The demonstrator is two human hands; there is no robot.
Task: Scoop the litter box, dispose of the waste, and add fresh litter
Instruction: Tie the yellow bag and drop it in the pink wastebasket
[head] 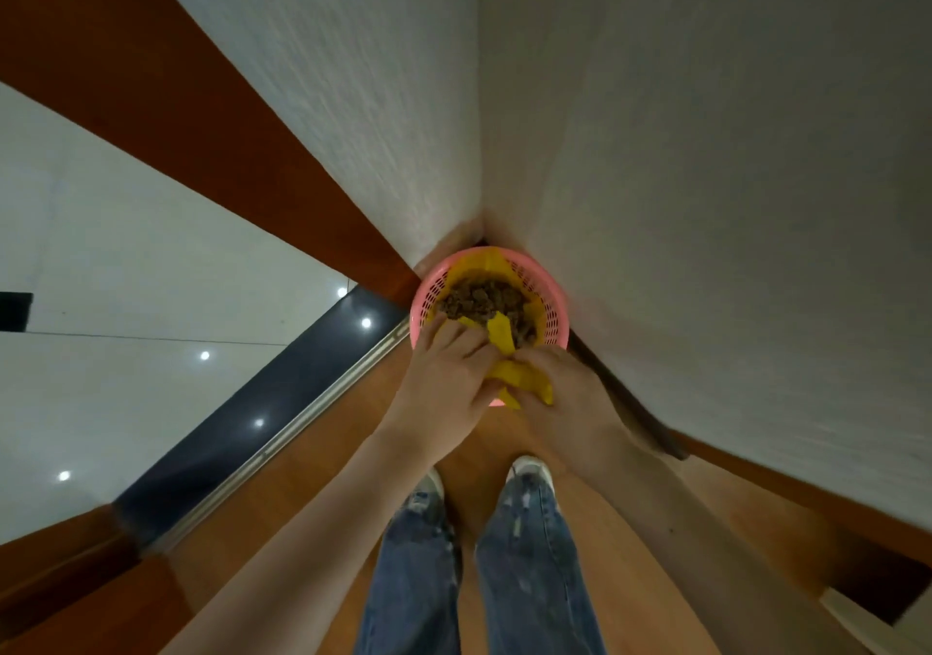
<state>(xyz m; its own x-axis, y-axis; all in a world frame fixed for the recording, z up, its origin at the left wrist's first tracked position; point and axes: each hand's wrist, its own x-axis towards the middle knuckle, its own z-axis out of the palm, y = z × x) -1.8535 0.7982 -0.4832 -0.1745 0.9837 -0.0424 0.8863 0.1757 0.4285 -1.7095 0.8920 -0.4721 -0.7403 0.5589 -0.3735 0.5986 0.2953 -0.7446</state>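
Observation:
A pink perforated waste basket [431, 291] stands on the wooden floor in the corner where two walls meet. A yellow plastic bag [524, 382] lines it, and brown clumped litter waste [479, 299] lies inside the bag. My left hand [444, 387] grips the bag's near edge at the basket's front rim. Beside it, my right hand [560, 402] is closed on a bunched fold of the same yellow bag. Both hands meet over the near rim, hiding that part of the basket.
Textured white walls [655, 150] rise on both sides of the corner. A dark wooden door frame [201, 140] runs at the left, with a metal threshold strip [282, 447] and glossy tiled floor [126, 377] beyond. My jeans and white shoes [529, 468] stand just behind the basket.

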